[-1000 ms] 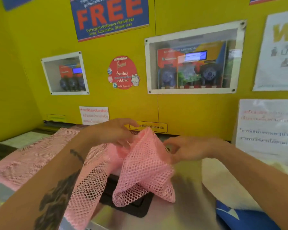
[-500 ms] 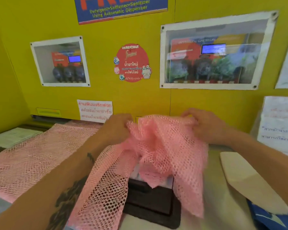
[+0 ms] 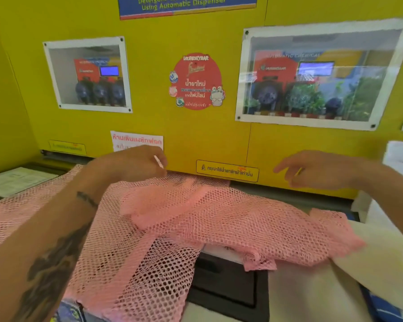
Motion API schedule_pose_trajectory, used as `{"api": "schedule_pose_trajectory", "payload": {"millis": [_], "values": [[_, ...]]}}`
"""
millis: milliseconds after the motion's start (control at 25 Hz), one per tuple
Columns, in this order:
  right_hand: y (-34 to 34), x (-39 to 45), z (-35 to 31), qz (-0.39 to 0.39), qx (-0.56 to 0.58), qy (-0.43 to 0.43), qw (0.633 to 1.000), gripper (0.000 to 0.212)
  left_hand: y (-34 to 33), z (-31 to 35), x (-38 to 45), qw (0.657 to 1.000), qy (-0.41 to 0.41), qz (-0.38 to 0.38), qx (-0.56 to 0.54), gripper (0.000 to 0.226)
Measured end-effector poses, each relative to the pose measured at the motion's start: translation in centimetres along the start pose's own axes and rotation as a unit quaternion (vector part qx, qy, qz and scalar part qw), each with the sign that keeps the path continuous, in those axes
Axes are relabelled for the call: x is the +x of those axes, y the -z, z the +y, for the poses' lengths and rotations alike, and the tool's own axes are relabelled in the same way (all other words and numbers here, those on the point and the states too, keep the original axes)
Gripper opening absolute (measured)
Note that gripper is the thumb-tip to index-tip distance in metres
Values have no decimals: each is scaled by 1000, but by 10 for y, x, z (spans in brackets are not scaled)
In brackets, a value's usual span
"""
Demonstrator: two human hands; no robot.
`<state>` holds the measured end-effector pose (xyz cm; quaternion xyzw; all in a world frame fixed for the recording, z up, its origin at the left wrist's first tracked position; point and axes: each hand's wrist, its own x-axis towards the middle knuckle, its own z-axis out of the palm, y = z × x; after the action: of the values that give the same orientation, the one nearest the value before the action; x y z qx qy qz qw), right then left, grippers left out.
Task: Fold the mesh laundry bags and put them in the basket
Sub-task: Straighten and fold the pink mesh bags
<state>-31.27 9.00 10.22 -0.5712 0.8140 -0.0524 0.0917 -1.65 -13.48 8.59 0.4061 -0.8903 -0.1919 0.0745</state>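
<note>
A pink mesh laundry bag (image 3: 237, 224) lies spread across the top of a steel washing machine (image 3: 307, 296), with part of it doubled over near the back. A second pink mesh bag (image 3: 19, 219) lies flat to its left and passes under my left forearm. My left hand (image 3: 135, 163) hovers above the bag's far left edge, fingers loosely curled, holding nothing. Off to the right, my right hand (image 3: 316, 170) hangs in the air above the bag's far right end with fingers relaxed. No basket is in view.
A yellow wall (image 3: 196, 131) with two dispenser windows and stickers rises right behind the machine top. A black recessed lid (image 3: 228, 287) sits under the bag's near edge. A cream cloth (image 3: 377, 259) and something blue (image 3: 386, 310) lie at the right.
Both hands held the bunched bag up in the air; now it lies spread on the machine top and both hands have let go and moved apart.
</note>
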Motion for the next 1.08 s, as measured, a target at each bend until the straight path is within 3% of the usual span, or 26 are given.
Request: {"api": "schedule_pose_trajectory", "payload": {"millis": [80,240,320,440,520,600,680,760,840,880,960,1080], "values": [[-27,7,-9,-81,-23,0,996,46,-26,-5,14,998,20,-34,46,47],[-71,32,-12,-48,17,8,999,58,-80,-4,20,994,23,-73,77,72],[-83,41,-16,-46,28,13,998,58,-90,7,19,997,-4,-35,65,62],[-72,41,-20,-45,44,26,998,60,-69,22,18,995,-38,84,-39,42],[-52,36,-27,-2,130,46,990,56,-46,33,12,981,-76,127,-126,32],[-34,34,-42,71,225,75,969,62,-30,51,1,967,-136,146,-161,39],[-29,37,-65,90,267,134,950,67,-25,68,-4,952,-200,161,-166,42],[-32,45,-87,61,288,190,937,42,-29,74,-5,934,-236,194,-186,33],[-35,51,-97,92,295,198,930,14,-34,63,0,939,-202,219,-173,22],[-34,54,-97,136,297,192,925,7,-36,51,3,956,-149,198,-157,35],[-24,57,-92,234,298,167,910,6,-42,26,6,982,-6,85,-169,75],[-6,54,-85,295,301,141,896,12,-54,9,11,970,79,-25,-228,96]]}}
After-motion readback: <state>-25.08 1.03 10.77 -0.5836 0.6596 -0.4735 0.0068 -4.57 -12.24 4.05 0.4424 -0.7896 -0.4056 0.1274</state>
